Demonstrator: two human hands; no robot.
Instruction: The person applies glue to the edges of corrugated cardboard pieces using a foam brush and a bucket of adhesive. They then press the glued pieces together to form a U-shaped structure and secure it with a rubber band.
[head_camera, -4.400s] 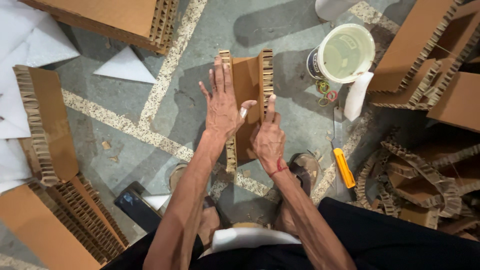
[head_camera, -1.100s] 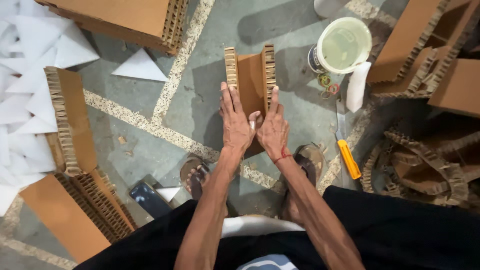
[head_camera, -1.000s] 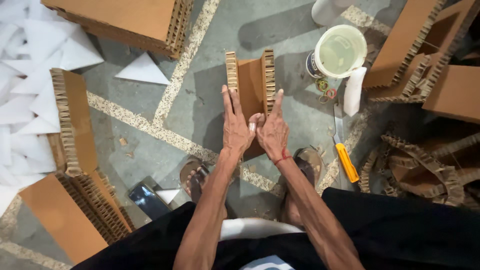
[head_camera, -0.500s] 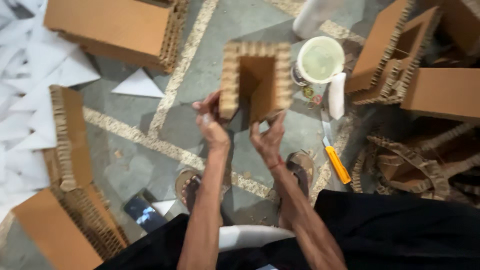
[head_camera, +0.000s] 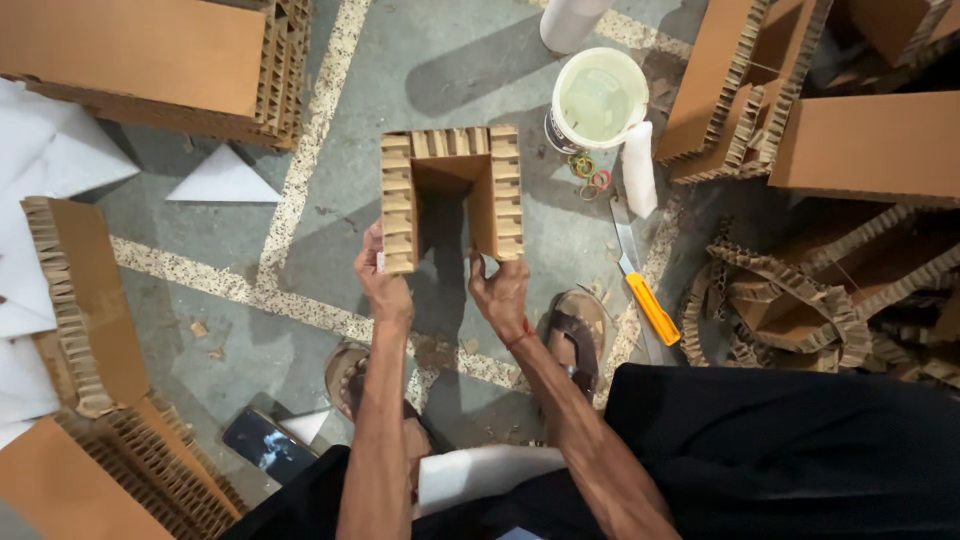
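My left hand (head_camera: 385, 285) and right hand (head_camera: 503, 292) each pinch one leg of the U-shaped honeycomb cardboard piece (head_camera: 450, 195), its open end pointing toward me.

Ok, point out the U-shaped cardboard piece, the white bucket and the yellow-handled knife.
U-shaped cardboard piece (head_camera: 398, 195), head view, left honeycomb wall.
White bucket (head_camera: 599, 100), head view, inside middle.
Yellow-handled knife (head_camera: 652, 309), head view, yellow handle.

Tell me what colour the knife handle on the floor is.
Orange-yellow; the knife handle shows in the head view.
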